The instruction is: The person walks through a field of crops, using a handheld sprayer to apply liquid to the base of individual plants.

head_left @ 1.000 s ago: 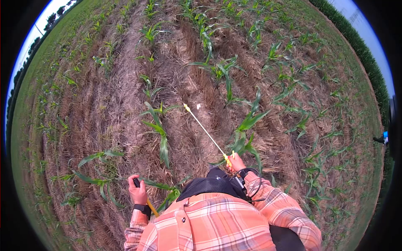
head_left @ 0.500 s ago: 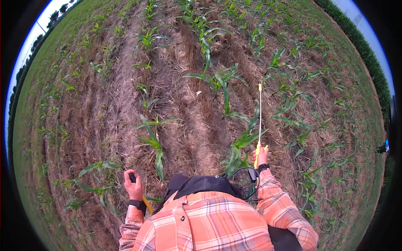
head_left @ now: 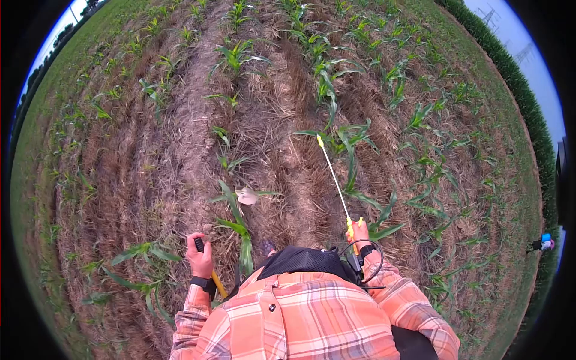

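My right hand (head_left: 362,233) is closed around the yellow handle of a spray wand (head_left: 335,178). Its thin white tube slants forward and left, with the yellow nozzle over the leaves of a young corn plant (head_left: 349,144). A dark hose (head_left: 382,259) loops by my right wrist. On the left, my left hand (head_left: 200,257) grips the black end of a yellow lever (head_left: 219,284), whose lower part is hidden by my sleeve. Just ahead of this hand stands another corn plant (head_left: 240,227). I cannot see any spray at the nozzle.
Rows of young corn (head_left: 237,57) run forward through straw-covered soil (head_left: 192,120). A pale shape like a butterfly (head_left: 247,196) is over the plant ahead. A tall green crop edge (head_left: 510,78) lines the right. Part of another person (head_left: 545,243) shows at far right.
The wand has swung left, its nozzle moving from the gap between rows to the corn plant. My view has shifted slightly. The pale shape has come nearer. Both hands keep their hold.
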Motion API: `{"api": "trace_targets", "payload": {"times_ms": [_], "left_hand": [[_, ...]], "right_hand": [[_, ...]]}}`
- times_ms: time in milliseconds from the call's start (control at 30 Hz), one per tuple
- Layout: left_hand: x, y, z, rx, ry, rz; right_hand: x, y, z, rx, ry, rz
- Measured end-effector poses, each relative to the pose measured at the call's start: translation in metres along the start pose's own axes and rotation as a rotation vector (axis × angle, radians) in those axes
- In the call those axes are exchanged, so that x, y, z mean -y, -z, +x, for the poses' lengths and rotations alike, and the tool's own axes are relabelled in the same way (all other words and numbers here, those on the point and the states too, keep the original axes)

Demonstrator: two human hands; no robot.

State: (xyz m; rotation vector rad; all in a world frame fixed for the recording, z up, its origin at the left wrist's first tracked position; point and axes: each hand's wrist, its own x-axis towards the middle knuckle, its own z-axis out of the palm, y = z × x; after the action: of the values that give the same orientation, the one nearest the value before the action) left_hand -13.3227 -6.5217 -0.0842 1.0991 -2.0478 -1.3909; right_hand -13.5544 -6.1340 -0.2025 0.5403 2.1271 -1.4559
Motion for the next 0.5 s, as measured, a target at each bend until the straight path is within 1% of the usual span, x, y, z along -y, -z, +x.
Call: {"api": "trace_targets", "payload": {"times_ms": [33,67,200,267,333,367,400,467,500], "left_hand": [[0.005,-0.002,0.009,-0.015,-0.044,0.024],[0.009,-0.003,0.016,-0.024,-0.086,0.049],[0.012,-0.005,0.039,-0.024,-0.099,0.065],[0.002,-0.008,0.048,-0.015,-0.088,0.064],[-0.005,-0.014,0.059,-0.029,-0.077,0.025],[-0.006,-0.017,0.065,-0.042,-0.078,0.040],[-0.008,-0.020,0.072,-0.046,-0.078,0.042],[-0.022,-0.024,0.086,-0.065,-0.082,0.040],[-0.026,-0.028,0.095,-0.063,-0.091,0.088]], "right_hand": [[0.010,-0.013,-0.001,0.114,-0.001,0.048],[0.020,-0.026,-0.003,0.173,0.025,-0.048],[0.064,-0.066,-0.013,0.472,0.020,-0.210],[0.091,-0.082,-0.019,0.585,0.014,-0.281],[0.094,-0.098,-0.007,0.708,-0.044,-0.278],[0.095,-0.107,-0.002,0.737,0.032,-0.247],[0.098,-0.114,0.007,0.782,0.025,-0.253],[0.092,-0.128,0.030,0.795,0.059,-0.189],[0.101,-0.132,0.041,0.810,0.039,-0.208]]}}
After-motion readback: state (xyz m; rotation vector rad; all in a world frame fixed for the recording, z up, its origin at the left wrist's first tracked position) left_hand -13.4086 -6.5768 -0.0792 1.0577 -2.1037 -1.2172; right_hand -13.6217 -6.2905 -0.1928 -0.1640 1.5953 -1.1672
